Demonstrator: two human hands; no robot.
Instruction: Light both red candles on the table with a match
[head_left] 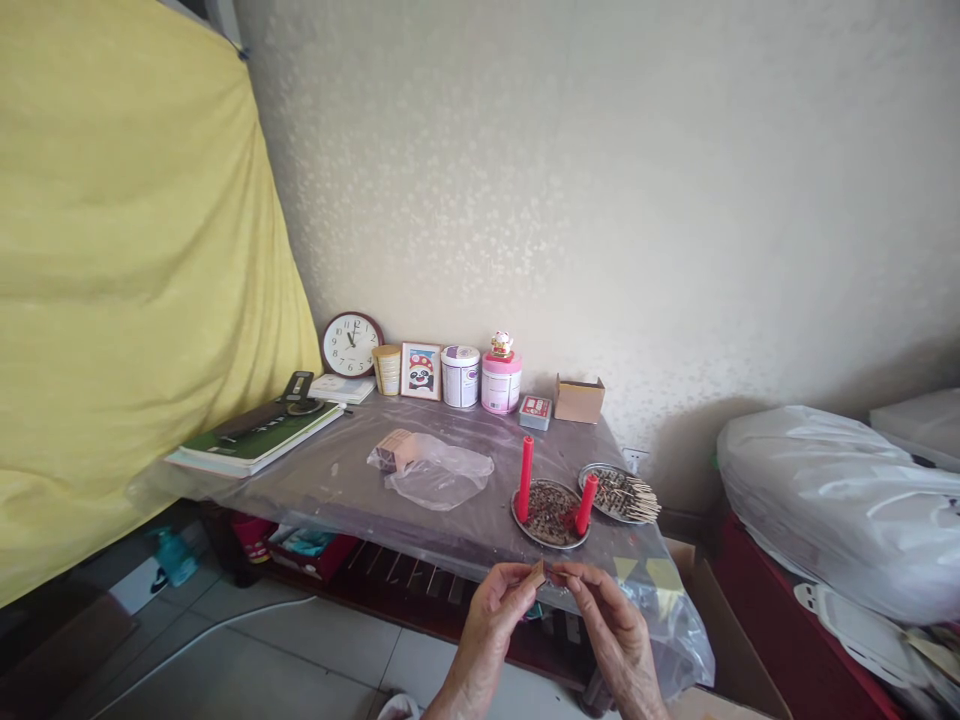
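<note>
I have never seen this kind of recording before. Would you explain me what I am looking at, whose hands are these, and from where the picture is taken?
There is no machine here: a person works with two bare hands. The single picture comes from a camera worn on the head, looking forward and down, so the arms enter from the bottom.

The left hand holds a small brown box. The right hand pinches a thin item, too small to name surely.

Beyond them is a low table under clear plastic. Near the hands, two red candles stand on a round tray; beside it, another tray carries many thin sticks. Further back are a clear plastic bag, books and a round clock.
</note>
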